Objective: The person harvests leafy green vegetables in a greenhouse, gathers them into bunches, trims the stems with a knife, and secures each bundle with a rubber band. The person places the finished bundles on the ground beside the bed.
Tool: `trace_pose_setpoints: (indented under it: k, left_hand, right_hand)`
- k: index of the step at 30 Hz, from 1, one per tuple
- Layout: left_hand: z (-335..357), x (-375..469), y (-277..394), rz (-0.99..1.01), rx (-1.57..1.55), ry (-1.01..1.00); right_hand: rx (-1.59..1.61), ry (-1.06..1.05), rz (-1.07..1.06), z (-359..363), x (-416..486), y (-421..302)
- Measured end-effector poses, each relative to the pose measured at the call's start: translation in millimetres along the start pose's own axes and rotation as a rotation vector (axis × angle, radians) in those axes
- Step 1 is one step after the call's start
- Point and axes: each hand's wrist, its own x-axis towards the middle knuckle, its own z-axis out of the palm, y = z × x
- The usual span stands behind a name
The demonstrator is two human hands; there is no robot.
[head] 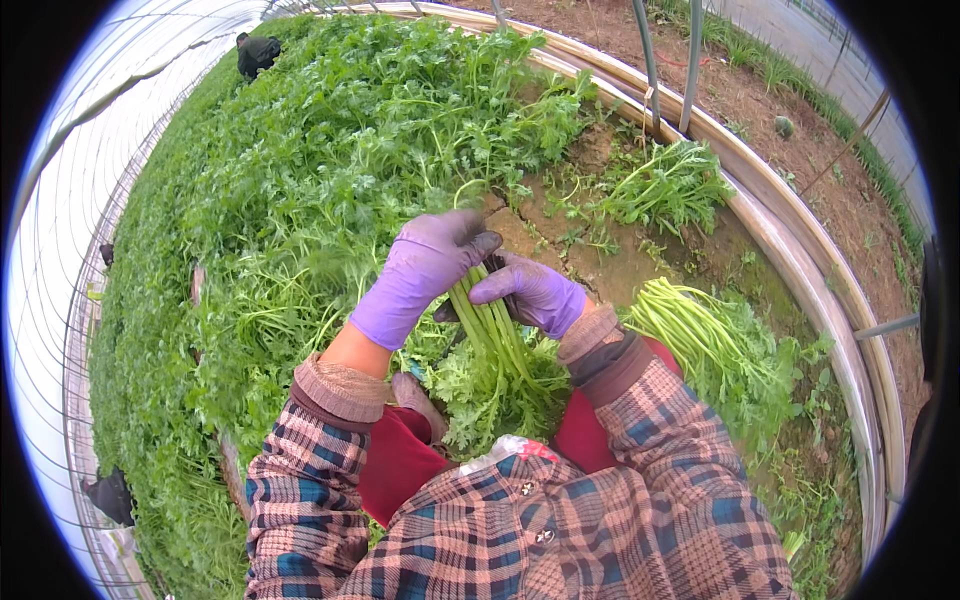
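Observation:
A bunch of leafy green stalks [495, 337] hangs between my knees, its cut stem ends up and its leaves down. My right hand [529, 292], in a soiled purple glove, is closed around the upper stems, thumb across the front. My left hand [439, 251], gloved alike, is at the top of the stems with its fingers blurred; whether it grips them is not plain. A thin curved green stem [469, 187] shows just above it. Something dark, partly hidden, lies behind the stems under my hands. To the right, a larger heap of cut stalks [682, 322] lies on the soil.
Dense leafy plants [300, 165] fill the left and far side. A few cut or fallen plants [671, 184] lie on cracked soil at upper right. Rolled plastic film [795, 255] and metal poles [694, 67] edge the bed. A person in dark clothes [257, 54] crouches far off.

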Motion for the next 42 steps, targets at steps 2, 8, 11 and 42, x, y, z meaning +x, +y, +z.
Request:
trace_pose_setpoints:
  k: [2,8,11,42]
  left_hand:
    - [-8,3,-7,-0.008,-0.113,0.130]
    - [-30,2,-14,0.059,-0.370,0.232]
    - [-34,-11,-9,0.352,0.199,0.632]
    - [-41,-16,-5,0.306,0.208,0.338]
  right_hand:
    - [-0.242,-0.039,0.116,3,1,6]
    - [-0.255,0.038,0.110,-7,8,21]
    - [-0.240,0.096,0.074,-11,11,21]
    - [-0.683,0.055,0.031,3,15,-8]
